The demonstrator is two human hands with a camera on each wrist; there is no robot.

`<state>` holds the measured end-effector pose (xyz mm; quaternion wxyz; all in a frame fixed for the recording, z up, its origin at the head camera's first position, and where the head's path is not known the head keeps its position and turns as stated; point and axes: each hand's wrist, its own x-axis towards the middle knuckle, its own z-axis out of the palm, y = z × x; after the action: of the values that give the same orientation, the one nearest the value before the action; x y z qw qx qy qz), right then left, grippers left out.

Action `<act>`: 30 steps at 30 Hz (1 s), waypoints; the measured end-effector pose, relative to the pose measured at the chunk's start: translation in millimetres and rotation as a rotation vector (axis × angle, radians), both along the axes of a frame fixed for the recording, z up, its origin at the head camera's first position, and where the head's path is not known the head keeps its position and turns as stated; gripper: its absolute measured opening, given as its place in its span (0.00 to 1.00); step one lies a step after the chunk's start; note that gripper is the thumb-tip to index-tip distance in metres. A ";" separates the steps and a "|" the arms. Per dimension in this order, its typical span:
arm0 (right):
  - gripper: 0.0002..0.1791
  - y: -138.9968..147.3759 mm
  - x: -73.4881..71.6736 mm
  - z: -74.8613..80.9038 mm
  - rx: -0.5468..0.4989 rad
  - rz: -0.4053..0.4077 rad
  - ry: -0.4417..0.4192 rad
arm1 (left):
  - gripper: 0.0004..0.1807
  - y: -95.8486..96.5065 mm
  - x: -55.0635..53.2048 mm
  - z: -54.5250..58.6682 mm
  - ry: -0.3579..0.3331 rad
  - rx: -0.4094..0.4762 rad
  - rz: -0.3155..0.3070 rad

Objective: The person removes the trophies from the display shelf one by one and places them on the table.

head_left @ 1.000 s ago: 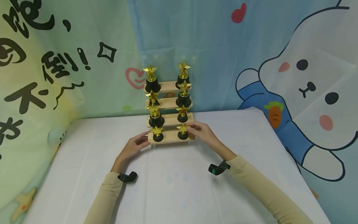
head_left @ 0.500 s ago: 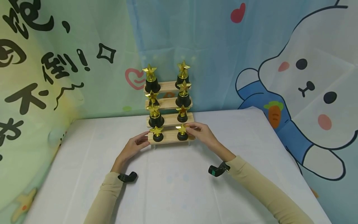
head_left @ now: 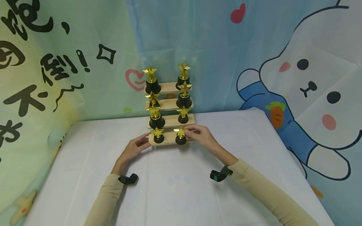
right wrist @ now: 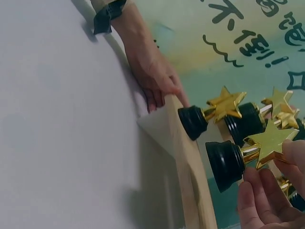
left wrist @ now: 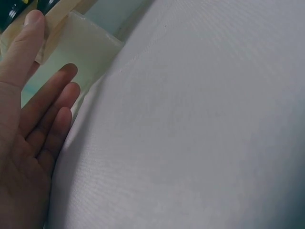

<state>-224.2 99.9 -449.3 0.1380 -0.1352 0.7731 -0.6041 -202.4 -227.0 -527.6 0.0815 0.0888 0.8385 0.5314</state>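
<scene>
A stepped wooden stand (head_left: pixel 169 140) carries small trophies with gold stars and black bases, two to a step. At the bottom step's right side, my right hand (head_left: pixel 202 135) pinches the star of a trophy (head_left: pixel 181 140) between thumb and fingers. In the right wrist view this trophy (right wrist: pixel 225 164) has its base close over the wooden board (right wrist: pixel 190 167). My left hand (head_left: pixel 135 147) grips the left end of that bottom step. The left wrist view shows its thumb (left wrist: pixel 28 40) on the board's end, the index finger partly hidden behind it, and the other fingers extended.
Another small trophy (head_left: pixel 158 137) stands at the bottom step's left end. Higher steps hold several more, such as the tall trophy (head_left: pixel 184 99) just above. A white cloth (head_left: pixel 169 188) covers the table, and a printed curtain (head_left: pixel 212 47) hangs behind the stand.
My right hand has moved slightly left with the bottom-right trophy, which now sits farther in from the board's right end. The left hand has stayed at the stand's left end.
</scene>
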 end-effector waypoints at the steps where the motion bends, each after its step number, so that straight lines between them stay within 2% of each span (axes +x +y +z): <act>1: 0.20 -1.0 1.0 1.2 -0.010 0.008 0.002 | 0.32 1.0 2.0 4.6 0.000 -0.001 -0.002; 3: 0.20 -3.2 3.8 4.3 -0.021 0.022 0.006 | 0.32 2.6 5.9 13.1 0.000 0.006 -0.001; 10: 0.18 -11.5 17.9 11.9 -0.042 0.082 0.017 | 0.32 3.4 3.7 11.2 -0.004 0.020 -0.007; 14: 0.17 -18.1 24.9 12.2 -0.033 0.121 0.050 | 0.32 0.7 -2.1 -1.7 0.009 0.007 -0.002; 18: 0.16 -24.4 29.6 10.4 -0.071 0.158 0.054 | 0.32 -3.6 -9.5 -17.6 0.012 0.008 0.010; 22: 0.15 -29.6 34.4 9.2 -0.092 0.179 0.054 | 0.33 -5.4 -10.2 -20.3 0.012 0.016 0.017; 30: 0.15 -41.9 44.7 9.8 -0.057 0.182 0.063 | 0.34 -6.3 -8.5 -19.8 0.003 0.015 0.024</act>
<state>-179.4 58.0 -439.5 0.1640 -0.2279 0.7440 -0.6063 -210.9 -233.3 -547.5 0.0733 0.0800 0.8357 0.5384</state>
